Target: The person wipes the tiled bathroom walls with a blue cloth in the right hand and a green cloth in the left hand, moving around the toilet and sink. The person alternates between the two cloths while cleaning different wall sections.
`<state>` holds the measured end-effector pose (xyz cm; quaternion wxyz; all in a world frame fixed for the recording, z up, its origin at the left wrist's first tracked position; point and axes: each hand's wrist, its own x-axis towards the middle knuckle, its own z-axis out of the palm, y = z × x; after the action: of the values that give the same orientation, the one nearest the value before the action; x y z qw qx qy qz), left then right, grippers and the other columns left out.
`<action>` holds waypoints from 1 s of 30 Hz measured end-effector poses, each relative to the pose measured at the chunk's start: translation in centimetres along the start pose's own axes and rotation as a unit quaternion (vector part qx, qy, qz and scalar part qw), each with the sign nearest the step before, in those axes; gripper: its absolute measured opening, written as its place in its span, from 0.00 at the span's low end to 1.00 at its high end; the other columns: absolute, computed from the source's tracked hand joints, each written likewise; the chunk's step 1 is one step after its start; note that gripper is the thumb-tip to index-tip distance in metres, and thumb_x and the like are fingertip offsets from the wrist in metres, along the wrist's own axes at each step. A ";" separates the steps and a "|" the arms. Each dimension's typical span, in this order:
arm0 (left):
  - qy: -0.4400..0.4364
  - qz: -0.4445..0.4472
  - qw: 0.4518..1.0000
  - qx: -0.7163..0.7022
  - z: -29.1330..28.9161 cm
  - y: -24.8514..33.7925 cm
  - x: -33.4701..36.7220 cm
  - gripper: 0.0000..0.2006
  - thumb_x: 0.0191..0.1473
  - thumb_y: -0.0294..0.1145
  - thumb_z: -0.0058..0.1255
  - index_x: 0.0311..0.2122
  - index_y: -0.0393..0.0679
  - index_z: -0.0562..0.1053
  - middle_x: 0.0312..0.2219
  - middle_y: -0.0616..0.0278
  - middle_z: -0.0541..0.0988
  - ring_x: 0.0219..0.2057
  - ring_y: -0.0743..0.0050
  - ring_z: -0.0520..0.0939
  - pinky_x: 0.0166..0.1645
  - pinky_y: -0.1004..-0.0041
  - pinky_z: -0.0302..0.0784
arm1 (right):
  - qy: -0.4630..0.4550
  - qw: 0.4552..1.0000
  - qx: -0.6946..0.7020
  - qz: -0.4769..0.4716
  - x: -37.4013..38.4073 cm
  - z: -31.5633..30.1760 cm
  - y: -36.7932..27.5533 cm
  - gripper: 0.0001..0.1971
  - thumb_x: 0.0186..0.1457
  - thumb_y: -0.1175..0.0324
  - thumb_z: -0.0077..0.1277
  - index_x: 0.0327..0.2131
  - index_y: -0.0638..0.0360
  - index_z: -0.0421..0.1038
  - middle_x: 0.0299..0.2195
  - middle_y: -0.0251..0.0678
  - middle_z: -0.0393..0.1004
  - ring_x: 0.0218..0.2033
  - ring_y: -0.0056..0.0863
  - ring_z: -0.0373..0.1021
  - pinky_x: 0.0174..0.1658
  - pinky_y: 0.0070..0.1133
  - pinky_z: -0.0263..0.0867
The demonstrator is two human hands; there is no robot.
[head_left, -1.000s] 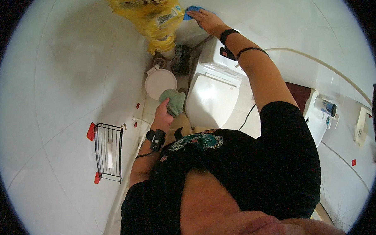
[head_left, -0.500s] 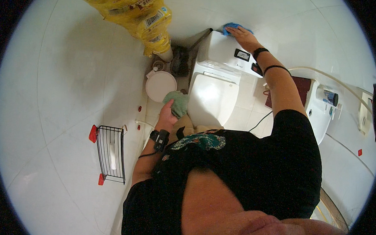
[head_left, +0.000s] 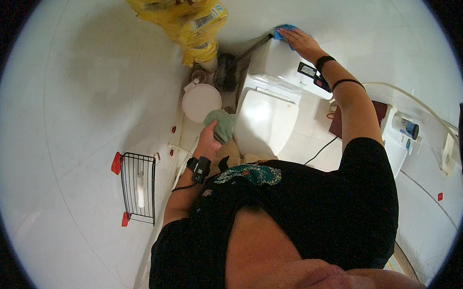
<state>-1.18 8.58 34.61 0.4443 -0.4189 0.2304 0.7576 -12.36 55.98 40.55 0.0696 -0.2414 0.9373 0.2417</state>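
"Leftward along the rear edge of the white toilet tank [head_left: 270, 61], the blue cloth [head_left: 286, 27] has shifted since half a second ago, and the right hand [head_left: 304, 44] went together with it. Both are now at the rear left corner of this tank."

"How does this hand keep the cloth?"

"With fingers almost straight and close to each other, laid over it. So it has hold of the cloth with a nearly flat hand, and some blue shows around the fingertips. Its thumb I cannot see."

"And the other hand?"

"The left hand [head_left: 209, 142] is well apart from there, low near the left edge of the toilet lid [head_left: 269, 117]. It is about half closed around a green cloth [head_left: 222, 125], and most of the cloth sticks out past the fingers. Whether the green cloth touches the lid, I cannot tell."

"What stands near to them?"

"A round white cover [head_left: 202, 102] is just beyond the green cloth. Yellow wrapping [head_left: 202, 31] goes around a pale pipe [head_left: 210, 66] to the left of the tank, and a dark bar [head_left: 253, 48] ends just beside the blue cloth."
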 end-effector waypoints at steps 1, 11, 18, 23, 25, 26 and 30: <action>0.011 -0.001 1.000 -0.003 0.0 0.3 0.0 0.21 0.61 0.34 0.43 0.57 0.38 0.61 0.54 0.53 0.68 0.53 0.53 0.71 0.57 0.55 0.67 | 0.072 0.997 -0.014 -0.018 0.8 -0.2 -0.1 0.29 0.55 0.73 0.44 0.61 0.59 0.52 0.62 0.33 0.55 0.61 0.31 0.56 0.65 0.22 0.52; 0.029 0.033 0.999 0.000 0.8 3.0 -0.6 0.22 0.61 0.35 0.43 0.58 0.39 0.60 0.56 0.53 0.66 0.55 0.53 0.69 0.58 0.55 0.65 | 0.051 0.972 0.201 0.109 15.3 -2.6 -5.3 0.22 0.59 0.69 0.43 0.57 0.60 0.61 0.65 0.32 0.49 0.65 0.26 0.48 0.67 0.24 0.44; 0.033 0.045 0.998 0.011 1.8 3.3 -1.7 0.22 0.62 0.36 0.41 0.59 0.39 0.60 0.57 0.53 0.65 0.56 0.52 0.68 0.58 0.53 0.64 | -0.085 0.996 -0.021 0.013 15.1 -3.2 -5.1 0.18 0.56 0.66 0.47 0.49 0.59 0.71 0.66 0.29 0.46 0.65 0.23 0.45 0.68 0.23 0.39; 0.031 0.042 0.998 0.026 2.2 2.8 -2.1 0.23 0.62 0.36 0.41 0.59 0.39 0.59 0.57 0.53 0.65 0.56 0.51 0.68 0.58 0.53 0.64 | -0.010 0.997 0.051 0.061 9.2 -1.1 -3.4 0.18 0.55 0.69 0.48 0.49 0.59 0.71 0.66 0.28 0.46 0.65 0.22 0.46 0.67 0.22 0.41; 0.034 0.036 0.998 0.041 2.4 2.4 -2.3 0.23 0.62 0.36 0.40 0.59 0.40 0.59 0.57 0.53 0.65 0.56 0.51 0.68 0.59 0.53 0.64 | -0.029 0.991 0.097 0.083 6.3 -0.6 -2.9 0.24 0.55 0.71 0.47 0.57 0.57 0.63 0.66 0.28 0.47 0.65 0.24 0.47 0.67 0.21 0.43; 0.043 0.036 0.997 0.048 2.5 2.2 -2.4 0.23 0.62 0.37 0.40 0.59 0.40 0.59 0.57 0.53 0.65 0.56 0.51 0.68 0.59 0.54 0.64 | -0.014 0.985 0.134 0.107 4.8 -0.6 -2.9 0.25 0.55 0.71 0.47 0.58 0.56 0.61 0.65 0.29 0.48 0.65 0.25 0.48 0.67 0.21 0.43; 0.038 0.035 0.996 0.078 3.2 1.1 -2.7 0.22 0.63 0.37 0.39 0.60 0.40 0.58 0.57 0.53 0.65 0.56 0.52 0.68 0.58 0.54 0.65 | -0.093 0.961 0.184 0.187 -1.1 -1.5 -2.3 0.27 0.56 0.72 0.44 0.60 0.58 0.56 0.64 0.30 0.51 0.63 0.30 0.50 0.66 0.21 0.44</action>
<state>-2.82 9.07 38.62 0.4399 -0.4033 0.3202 0.7357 -10.26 53.96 41.16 0.1530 -0.0210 0.9834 0.0955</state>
